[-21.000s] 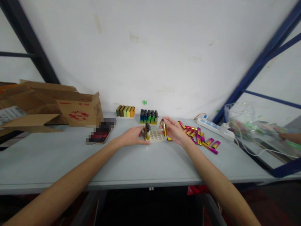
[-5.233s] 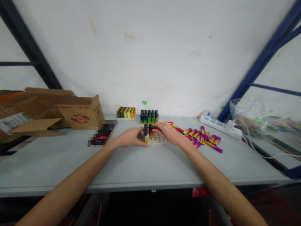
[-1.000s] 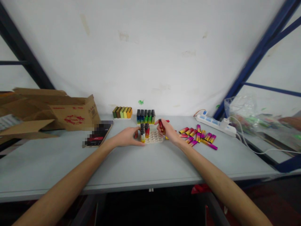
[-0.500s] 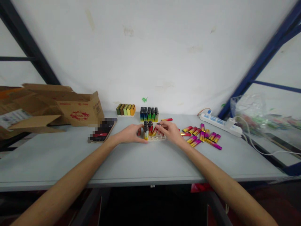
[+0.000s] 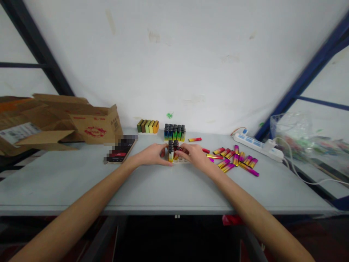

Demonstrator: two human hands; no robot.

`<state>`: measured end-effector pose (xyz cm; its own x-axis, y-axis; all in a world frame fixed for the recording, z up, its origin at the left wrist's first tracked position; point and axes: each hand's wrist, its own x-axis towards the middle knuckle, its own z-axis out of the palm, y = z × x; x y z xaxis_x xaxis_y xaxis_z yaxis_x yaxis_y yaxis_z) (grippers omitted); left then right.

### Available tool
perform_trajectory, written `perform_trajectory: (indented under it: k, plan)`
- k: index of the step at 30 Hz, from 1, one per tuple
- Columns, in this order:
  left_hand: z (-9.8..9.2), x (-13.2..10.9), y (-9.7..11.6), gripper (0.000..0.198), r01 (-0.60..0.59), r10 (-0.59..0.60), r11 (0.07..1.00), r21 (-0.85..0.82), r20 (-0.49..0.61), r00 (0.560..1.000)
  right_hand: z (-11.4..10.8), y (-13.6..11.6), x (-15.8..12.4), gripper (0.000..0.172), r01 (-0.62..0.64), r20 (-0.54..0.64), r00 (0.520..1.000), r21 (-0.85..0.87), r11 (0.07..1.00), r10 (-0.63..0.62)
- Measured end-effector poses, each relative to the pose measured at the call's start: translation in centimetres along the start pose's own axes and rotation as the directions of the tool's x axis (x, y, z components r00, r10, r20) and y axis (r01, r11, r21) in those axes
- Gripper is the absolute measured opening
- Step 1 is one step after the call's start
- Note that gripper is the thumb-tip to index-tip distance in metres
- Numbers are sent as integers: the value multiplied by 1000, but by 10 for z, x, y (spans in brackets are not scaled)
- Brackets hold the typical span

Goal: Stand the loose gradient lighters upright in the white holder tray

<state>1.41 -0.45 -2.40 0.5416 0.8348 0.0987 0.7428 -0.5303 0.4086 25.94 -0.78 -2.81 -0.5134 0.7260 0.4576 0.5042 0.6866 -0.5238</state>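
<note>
A small white tray with round holes [image 5: 183, 160] sits mid-table, and several upright lighters [image 5: 171, 153] with dark tops and shiny bodies fill its left end. My left hand [image 5: 152, 154] curls around that end, thumb at the front corner and fingers behind, holding the tray. Over the tray, my right hand [image 5: 192, 151] pinches a red-and-gold lighter [image 5: 178, 149] beside the standing ones; my fingers hide much of it. Loose lighters [image 5: 236, 160] in red, gold and purple lie to the right of this hand.
Behind the tray stand a block of blue-to-green lighters [image 5: 174, 133] and another of green-to-orange lighters [image 5: 147, 126]. A phone [image 5: 124, 147], partly pixelated, and open cardboard boxes [image 5: 95, 125] are on the left. On the right lie a white power strip [image 5: 257, 145] and a clear plastic bag [image 5: 289, 131].
My right hand has moved slightly left with the lighter, which has gone from tilted apart to close against the standing row. My left hand stays at the tray; the view has shifted a little.
</note>
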Motion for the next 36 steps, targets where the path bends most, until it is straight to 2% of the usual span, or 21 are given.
perform_trajectory:
  k: [4, 6, 9, 11, 15, 17, 19, 21, 24, 28, 32, 34, 36]
  plan:
    - [-1, 0, 2, 77, 12, -12, 1000, 0, 5, 1000, 7, 1, 3, 32, -17, 32, 999, -72, 997, 19]
    - [-2, 0, 4, 78, 11, -11, 1000, 6, 4, 1000, 7, 3, 3, 36, 20, 80, 997, -85, 996, -13]
    - [-3, 0, 4, 79, -1, 1, 1000, 8, 15, 1000, -4, 10, 1, 34, 120, 152, 982, -66, 991, -109]
    - [-2, 1, 2, 82, -5, 5, 1000, -1, 17, 1000, -17, 22, 1, 31, 131, 146, 982, -71, 989, -119]
    - [-1, 2, 0, 83, 16, -16, 1000, -18, 17, 1000, -38, 62, 5, 23, -33, -60, 998, -245, 969, 18]
    - [-2, 2, 1, 83, 30, -29, 999, -15, 18, 999, -42, 83, 8, 29, -97, -113, 992, -326, 940, 63]
    - [-2, 1, 2, 84, 35, -35, 999, -11, 21, 999, -43, 100, 11, 38, -109, -84, 993, -378, 919, 83]
    - [-2, 1, 2, 85, 35, -34, 999, -6, 28, 999, -42, 110, 12, 39, -99, -5, 994, -403, 910, 106]
    - [-2, 1, 1, 85, 32, -32, 999, 12, 36, 999, -42, 114, 14, 33, -102, 89, 984, -415, 904, 152]
    - [-1, 1, 0, 86, 22, -23, 1000, 22, 28, 999, -50, 111, 15, 21, -127, 86, 980, -424, 897, 180]
    - [-3, 1, 2, 84, 41, -42, 999, 17, 33, 999, -56, 109, 14, 22, -152, -6, 987, -329, 932, 159]
    - [-3, 1, 4, 83, 49, -50, 999, 19, 45, 998, -55, 108, 13, 26, -204, -103, 977, -174, 963, 188]
    - [-3, 1, 4, 84, 50, -51, 999, 18, 47, 998, -52, 106, 12, 30, -247, -177, 950, 80, 966, 258]
